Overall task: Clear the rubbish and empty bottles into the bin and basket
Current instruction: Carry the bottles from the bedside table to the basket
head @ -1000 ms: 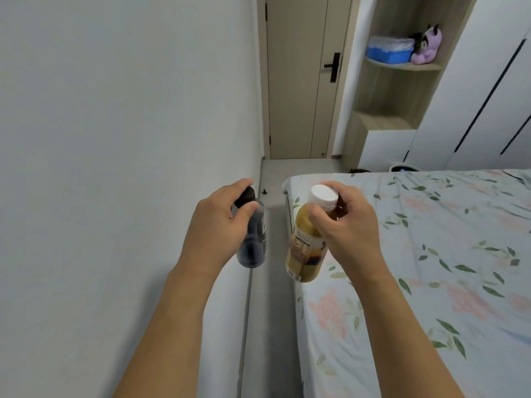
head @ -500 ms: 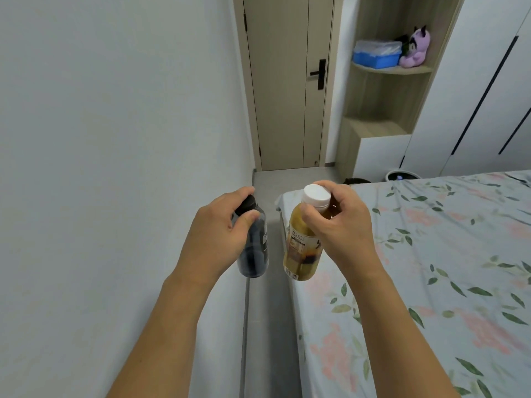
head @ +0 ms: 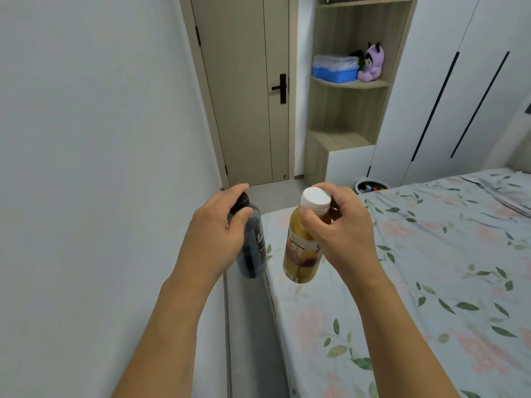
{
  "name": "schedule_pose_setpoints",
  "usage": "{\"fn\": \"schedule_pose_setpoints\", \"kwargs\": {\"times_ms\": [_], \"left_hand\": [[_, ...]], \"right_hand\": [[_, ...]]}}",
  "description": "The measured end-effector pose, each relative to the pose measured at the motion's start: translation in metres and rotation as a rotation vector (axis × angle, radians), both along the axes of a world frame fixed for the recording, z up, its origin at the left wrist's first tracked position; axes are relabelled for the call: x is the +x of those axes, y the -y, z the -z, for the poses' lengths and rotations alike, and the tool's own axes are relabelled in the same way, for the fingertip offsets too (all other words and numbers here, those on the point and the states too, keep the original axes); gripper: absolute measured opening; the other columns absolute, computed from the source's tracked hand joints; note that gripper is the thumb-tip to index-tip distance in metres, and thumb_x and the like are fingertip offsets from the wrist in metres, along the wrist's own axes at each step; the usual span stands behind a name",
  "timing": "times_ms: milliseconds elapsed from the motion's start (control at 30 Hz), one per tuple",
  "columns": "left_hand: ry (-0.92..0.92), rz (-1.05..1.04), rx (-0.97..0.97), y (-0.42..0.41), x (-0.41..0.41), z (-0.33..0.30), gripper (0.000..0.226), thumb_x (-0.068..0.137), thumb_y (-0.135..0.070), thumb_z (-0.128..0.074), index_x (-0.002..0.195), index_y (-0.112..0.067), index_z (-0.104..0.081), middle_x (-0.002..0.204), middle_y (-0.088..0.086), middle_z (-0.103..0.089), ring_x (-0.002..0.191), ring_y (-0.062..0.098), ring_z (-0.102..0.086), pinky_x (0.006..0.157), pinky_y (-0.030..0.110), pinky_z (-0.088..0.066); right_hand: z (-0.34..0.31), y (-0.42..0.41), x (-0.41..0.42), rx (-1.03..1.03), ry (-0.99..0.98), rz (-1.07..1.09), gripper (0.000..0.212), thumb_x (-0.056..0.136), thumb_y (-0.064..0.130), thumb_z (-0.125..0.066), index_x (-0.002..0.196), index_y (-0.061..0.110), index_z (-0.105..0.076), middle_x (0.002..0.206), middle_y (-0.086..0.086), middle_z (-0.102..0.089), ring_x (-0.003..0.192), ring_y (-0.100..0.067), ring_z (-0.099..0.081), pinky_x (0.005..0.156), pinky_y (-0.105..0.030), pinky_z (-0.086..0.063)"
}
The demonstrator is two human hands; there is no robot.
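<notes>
At the centre of the frame, a dark bottle (head: pixel 253 245) is gripped near its neck by the left hand (head: pixel 214 234), and an amber bottle (head: pixel 301 248) with a white cap is pinched at its shoulder by the right hand (head: pixel 342 234). Both bottles are held upright, apart, over the gap beside the bed (head: pixel 416 268). A round basket (head: pixel 370 186) is seen past the bed corner, right of centre; the bottles are best carried there level and lowered in, not thrown. Compared with a second ago, the door (head: pixel 244 90) is seen larger and the basket's contents are now visible.
</notes>
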State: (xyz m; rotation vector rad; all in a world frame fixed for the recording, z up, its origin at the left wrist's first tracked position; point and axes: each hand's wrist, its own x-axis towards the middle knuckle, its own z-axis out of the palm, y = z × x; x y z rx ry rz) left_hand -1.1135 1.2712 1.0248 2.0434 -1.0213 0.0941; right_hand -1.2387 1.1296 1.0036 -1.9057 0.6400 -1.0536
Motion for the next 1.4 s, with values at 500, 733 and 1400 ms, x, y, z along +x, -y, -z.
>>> {"fn": "schedule_pose_setpoints", "kwargs": {"times_ms": [500,733,1400], "left_hand": [[0.027,0.016,-0.012,0.098,0.133,-0.001,0.036,0.094,-0.018,-0.057,0.128,-0.03,-0.056,0.115,-0.012,-0.06,0.101,0.001,-0.052,0.078,0.002,-0.036],[0.018,0.067,-0.05,0.157,0.222,-0.006,0.035,0.094,-0.018,-0.057,0.127,-0.03,-0.057,0.112,-0.012,-0.06,0.096,0.005,-0.053,0.077,0.006,-0.038],[0.002,0.147,-0.031,0.327,0.446,-0.005,0.035,0.094,-0.018,-0.056,0.126,-0.033,-0.057,0.112,-0.015,-0.059,0.095,0.0,-0.052,0.078,0.006,-0.039]], "right_hand": [[-0.007,0.099,0.13,0.039,-0.026,-0.032,0.036,0.079,0.024,-0.072,0.11,0.03,-0.055,0.105,0.008,-0.055,0.096,-0.003,-0.054,0.076,-0.013,-0.045],[-0.014,0.146,0.201,0.023,-0.07,0.066,0.038,0.079,0.026,-0.073,0.108,0.036,-0.05,0.104,0.013,-0.052,0.093,0.003,-0.051,0.072,-0.007,-0.04],[-0.015,0.314,0.415,0.052,-0.042,0.116,0.033,0.08,0.025,-0.071,0.108,0.031,-0.056,0.104,0.007,-0.056,0.097,-0.004,-0.054,0.078,-0.019,-0.048]]}}
